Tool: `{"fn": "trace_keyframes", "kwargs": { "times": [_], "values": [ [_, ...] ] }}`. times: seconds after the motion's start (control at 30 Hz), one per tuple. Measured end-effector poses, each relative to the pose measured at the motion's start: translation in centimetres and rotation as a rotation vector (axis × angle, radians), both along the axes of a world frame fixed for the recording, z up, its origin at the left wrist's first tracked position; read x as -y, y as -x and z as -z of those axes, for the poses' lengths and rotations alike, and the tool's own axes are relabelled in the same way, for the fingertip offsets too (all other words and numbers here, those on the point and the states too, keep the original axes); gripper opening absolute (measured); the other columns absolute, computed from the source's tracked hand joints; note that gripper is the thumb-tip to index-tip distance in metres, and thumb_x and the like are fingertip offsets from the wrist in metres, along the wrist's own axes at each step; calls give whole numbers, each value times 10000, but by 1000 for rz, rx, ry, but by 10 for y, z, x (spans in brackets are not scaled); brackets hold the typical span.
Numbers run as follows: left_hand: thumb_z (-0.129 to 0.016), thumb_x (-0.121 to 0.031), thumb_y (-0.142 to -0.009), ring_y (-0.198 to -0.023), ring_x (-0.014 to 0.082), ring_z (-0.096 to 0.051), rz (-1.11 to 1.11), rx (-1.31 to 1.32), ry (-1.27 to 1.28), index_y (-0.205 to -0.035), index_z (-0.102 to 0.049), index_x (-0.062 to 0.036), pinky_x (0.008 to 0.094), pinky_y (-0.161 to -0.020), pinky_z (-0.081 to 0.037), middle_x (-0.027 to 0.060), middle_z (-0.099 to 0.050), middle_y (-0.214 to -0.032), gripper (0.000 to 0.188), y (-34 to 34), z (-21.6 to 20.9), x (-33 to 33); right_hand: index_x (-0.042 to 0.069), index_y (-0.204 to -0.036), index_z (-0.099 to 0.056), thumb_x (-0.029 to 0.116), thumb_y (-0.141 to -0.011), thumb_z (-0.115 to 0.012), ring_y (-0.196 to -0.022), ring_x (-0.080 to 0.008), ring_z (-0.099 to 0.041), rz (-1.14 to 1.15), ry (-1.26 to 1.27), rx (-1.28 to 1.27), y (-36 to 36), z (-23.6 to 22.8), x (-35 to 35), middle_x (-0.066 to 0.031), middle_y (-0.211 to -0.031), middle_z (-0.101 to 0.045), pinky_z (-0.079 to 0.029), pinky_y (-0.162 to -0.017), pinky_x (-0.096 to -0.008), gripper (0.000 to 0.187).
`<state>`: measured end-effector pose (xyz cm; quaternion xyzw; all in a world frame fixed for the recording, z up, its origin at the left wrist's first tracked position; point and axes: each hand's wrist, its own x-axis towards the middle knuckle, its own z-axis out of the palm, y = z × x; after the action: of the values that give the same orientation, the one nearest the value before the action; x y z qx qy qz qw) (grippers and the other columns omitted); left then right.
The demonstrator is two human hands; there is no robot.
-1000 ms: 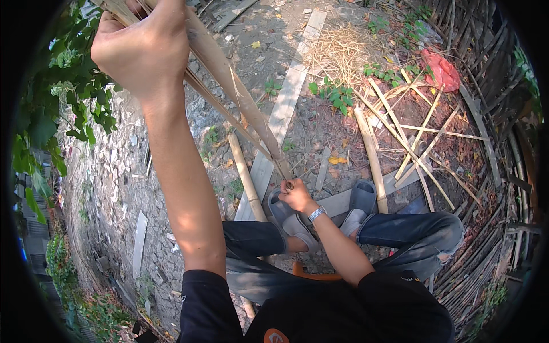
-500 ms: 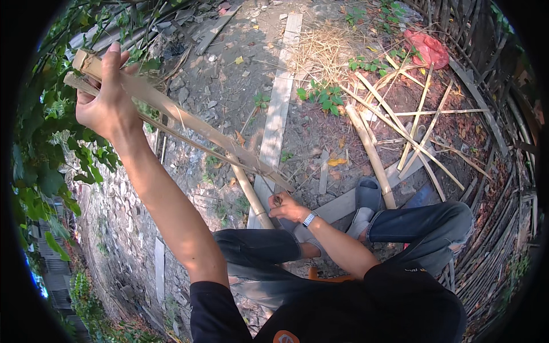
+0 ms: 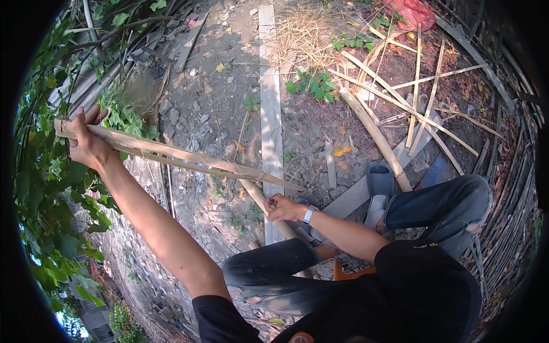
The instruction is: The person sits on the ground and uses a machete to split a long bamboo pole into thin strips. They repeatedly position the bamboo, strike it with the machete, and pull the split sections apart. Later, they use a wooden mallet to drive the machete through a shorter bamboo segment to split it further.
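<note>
My left hand point(image 3: 90, 140), stretched out to the far left, is closed around the end of a long split piece of bamboo point(image 3: 171, 153). Its two pale lengths lie close together at the hand and slant down to the right, tapering near my shins. Just below that narrow tip, my right hand point(image 3: 286, 208) is curled closed, with a watch on its wrist. What its fingers hold is too small to make out. Beside it, a round bamboo pole point(image 3: 253, 193) runs under the hand toward my leg.
A long grey board point(image 3: 271, 114) lies ahead on the dirt. To the right are a second bamboo pole point(image 3: 374, 134), several crossed bamboo strips point(image 3: 426, 106) and a red plastic bag point(image 3: 410, 12). Shavings point(image 3: 303, 40) lie beyond. Leafy vines point(image 3: 46, 183) crowd the left; a stick fence point(image 3: 514, 188) stands right.
My left hand has come down and slightly left, so the split bamboo lies at a flatter slant. The right hand stays closed near its tip. The whole view has shifted a little.
</note>
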<state>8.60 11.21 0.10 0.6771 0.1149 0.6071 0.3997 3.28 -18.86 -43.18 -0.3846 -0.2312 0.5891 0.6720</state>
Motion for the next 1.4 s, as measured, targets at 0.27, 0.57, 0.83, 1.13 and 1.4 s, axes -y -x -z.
{"fn": "trace_keyframes", "kwargs": {
  "times": [0.27, 0.57, 0.83, 1.13, 1.4],
  "values": [
    [-767, -395, -866, -796, 245, -743, -143, -127, 81, -1194, -612, 103, 257, -546, -455, 239, -751, -979, 616, 5, 11, -28, 151, -716, -450, 44, -809, -692, -493, -60, -375, -147, -104, -406, 7, -3, -20, 45, -601, -414, -262, -450, -254, 281],
    [-798, -247, -826, -625, 227, -696, -274, -33, 58, -1089, -627, 133, 323, -629, -541, 239, -746, -891, 493, -6, 8, 33, -76, -880, -697, 257, -694, -764, -612, -341, -653, 198, 429, 764, -47, -88, 37, -202, -643, -631, -522, -639, -432, 388],
    [-897, -316, -758, -687, 159, -678, -347, 39, -24, -953, -711, 69, 305, -646, -531, 138, -729, -815, 470, -16, -6, 130, -46, -761, -672, 247, -769, -688, -644, -401, -669, 403, 561, 745, -9, -22, 32, -228, -644, -639, -543, -664, -456, 294],
    [-742, -542, -879, -652, 153, -607, -425, 12, 163, -985, -679, 83, 276, -608, -497, 163, -706, -806, 637, 46, -1, 91, -46, -749, -662, 202, -750, -666, -617, -407, -650, 477, 419, 747, 14, 6, 6, -232, -615, -621, -541, -670, -458, 248],
    [-700, -338, -966, -491, 68, -466, -155, 172, 38, -910, -665, -21, 234, -454, -321, 161, -728, -817, 324, 117, 11, 96, -51, -744, -668, 214, -781, -699, -647, -343, -650, 232, 435, 830, 24, -14, 38, -215, -658, -638, -513, -655, -437, 269]
  ]
}}
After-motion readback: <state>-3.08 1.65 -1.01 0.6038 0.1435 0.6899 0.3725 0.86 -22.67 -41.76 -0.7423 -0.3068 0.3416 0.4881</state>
